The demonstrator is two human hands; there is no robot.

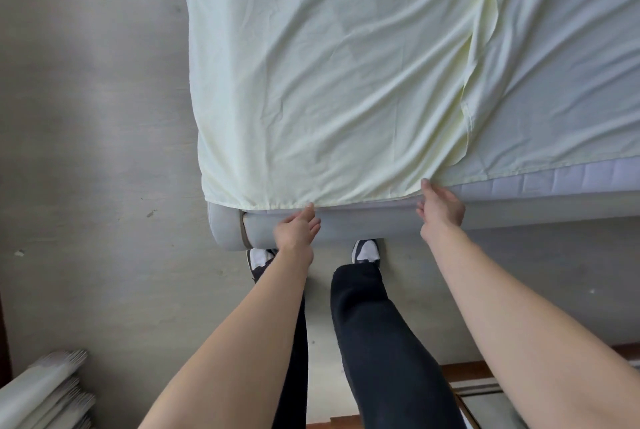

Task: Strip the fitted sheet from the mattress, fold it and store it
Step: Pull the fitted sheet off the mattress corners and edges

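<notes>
A pale yellow fitted sheet [329, 82] covers the mattress [554, 182], wrinkled, with one part folded over itself on the right. The mattress's quilted white side shows bare at the lower right. My left hand [298, 229] pinches the sheet's near hem close to the bed's left corner. My right hand [441, 205] grips the hem further right, where the sheet lifts off the mattress edge. Both arms reach forward over the grey bed frame [363, 224].
I stand at the bed's near edge, my feet against the frame. Grey floor [86, 116] lies to the left of the bed. A stack of pale folded panels [45, 394] sits at the bottom left. A wooden piece [467, 371] lies at the bottom right.
</notes>
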